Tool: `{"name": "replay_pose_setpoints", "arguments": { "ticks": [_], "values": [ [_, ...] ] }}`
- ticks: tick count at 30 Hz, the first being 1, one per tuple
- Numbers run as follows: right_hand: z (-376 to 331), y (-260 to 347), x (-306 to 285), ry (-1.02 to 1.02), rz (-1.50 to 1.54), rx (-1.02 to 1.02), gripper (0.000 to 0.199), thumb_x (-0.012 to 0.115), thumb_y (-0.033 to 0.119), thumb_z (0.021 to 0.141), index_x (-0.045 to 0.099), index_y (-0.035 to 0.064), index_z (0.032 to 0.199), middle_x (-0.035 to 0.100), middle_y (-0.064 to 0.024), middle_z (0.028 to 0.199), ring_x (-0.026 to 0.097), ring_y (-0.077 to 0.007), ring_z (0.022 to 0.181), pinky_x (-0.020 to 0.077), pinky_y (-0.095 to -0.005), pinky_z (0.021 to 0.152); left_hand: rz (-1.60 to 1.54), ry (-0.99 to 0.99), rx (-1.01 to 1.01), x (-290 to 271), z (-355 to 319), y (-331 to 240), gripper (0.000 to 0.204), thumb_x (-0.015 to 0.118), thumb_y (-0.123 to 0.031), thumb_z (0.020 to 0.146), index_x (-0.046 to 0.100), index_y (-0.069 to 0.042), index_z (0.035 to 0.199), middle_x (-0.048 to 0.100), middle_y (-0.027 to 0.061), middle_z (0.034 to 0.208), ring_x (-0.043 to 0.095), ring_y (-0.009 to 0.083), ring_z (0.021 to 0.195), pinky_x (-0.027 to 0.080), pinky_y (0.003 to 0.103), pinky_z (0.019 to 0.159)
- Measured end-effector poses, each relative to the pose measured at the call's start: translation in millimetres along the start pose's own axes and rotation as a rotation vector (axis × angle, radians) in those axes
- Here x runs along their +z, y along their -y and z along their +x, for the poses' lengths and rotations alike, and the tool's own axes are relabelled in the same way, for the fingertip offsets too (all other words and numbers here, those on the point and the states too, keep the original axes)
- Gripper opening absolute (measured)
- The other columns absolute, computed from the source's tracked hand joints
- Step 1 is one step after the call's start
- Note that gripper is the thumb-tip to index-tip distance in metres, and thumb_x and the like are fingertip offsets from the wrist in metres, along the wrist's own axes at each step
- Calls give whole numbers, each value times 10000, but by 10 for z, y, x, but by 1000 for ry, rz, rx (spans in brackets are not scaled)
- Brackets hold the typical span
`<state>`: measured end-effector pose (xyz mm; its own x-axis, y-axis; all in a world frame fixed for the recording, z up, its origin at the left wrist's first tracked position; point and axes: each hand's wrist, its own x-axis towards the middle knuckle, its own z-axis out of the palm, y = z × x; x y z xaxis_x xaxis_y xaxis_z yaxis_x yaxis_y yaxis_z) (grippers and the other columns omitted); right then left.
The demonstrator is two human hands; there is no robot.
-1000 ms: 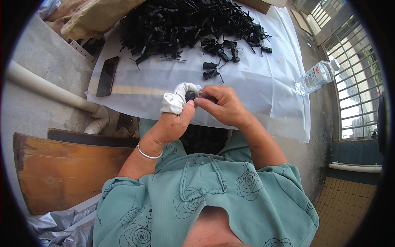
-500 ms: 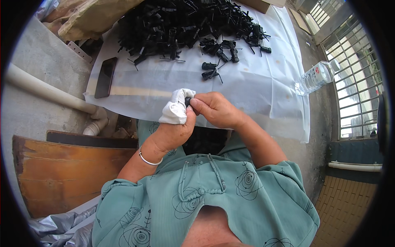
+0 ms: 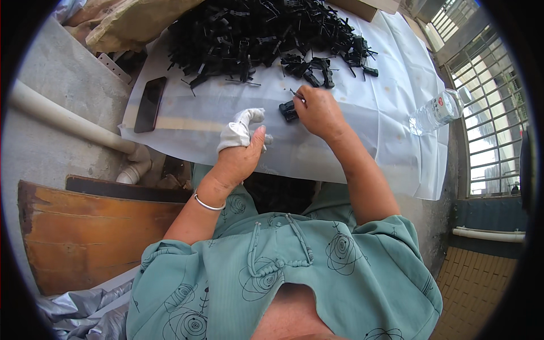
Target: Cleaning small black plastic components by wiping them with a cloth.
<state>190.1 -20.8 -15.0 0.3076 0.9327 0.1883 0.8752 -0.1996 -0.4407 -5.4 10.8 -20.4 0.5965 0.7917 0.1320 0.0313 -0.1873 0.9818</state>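
My right hand (image 3: 320,111) reaches over the white-covered table, fingers closed in a pinch on a small black plastic part with a thin stem (image 3: 297,95). Most of that part is hidden by the fingers. Right beside these fingers a loose black plastic part (image 3: 288,111) lies on the sheet. My left hand (image 3: 245,139), nearer the table's front edge, wears a white cloth glove that leaves the thumb bare. Its gloved fingers curl forward with a gap to the thumb, and nothing shows between them. Beyond both hands spreads a big heap of such black parts (image 3: 243,42).
A dark phone (image 3: 150,105) lies at the table's left. At the right edge stands a clear water bottle (image 3: 436,112). Cardboard (image 3: 362,8) sits at the far side, brown paper (image 3: 141,25) at far left. A wooden board (image 3: 102,238) and white pipe (image 3: 68,116) are left of me.
My hands have parted. The right one moved forward to the loose parts and pinches one; the left opened and stayed near the edge. The dark piece formerly between them no longer shows there.
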Motion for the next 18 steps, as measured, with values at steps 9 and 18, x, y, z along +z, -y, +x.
{"name": "replay_pose_setpoints", "arguments": {
  "ticks": [9,18],
  "values": [
    [-98,-13,-25,32,-24,63,226,572,215,808,553,22,924,621,-193,815,596,-354,814,461,-428,708,-11,60,-84,61,-30,74,235,508,-87,880,476,17,1088,559,73,925,585,116,711,468,241,588],
    [-111,-104,7,-156,145,68,211,559,190,798,583,-17,763,602,-168,688,585,-303,652,444,-378,601,79,18,-23,104,-5,89,272,540,-71,854,474,23,1101,573,91,968,584,126,720,477,250,629]
  ]
}}
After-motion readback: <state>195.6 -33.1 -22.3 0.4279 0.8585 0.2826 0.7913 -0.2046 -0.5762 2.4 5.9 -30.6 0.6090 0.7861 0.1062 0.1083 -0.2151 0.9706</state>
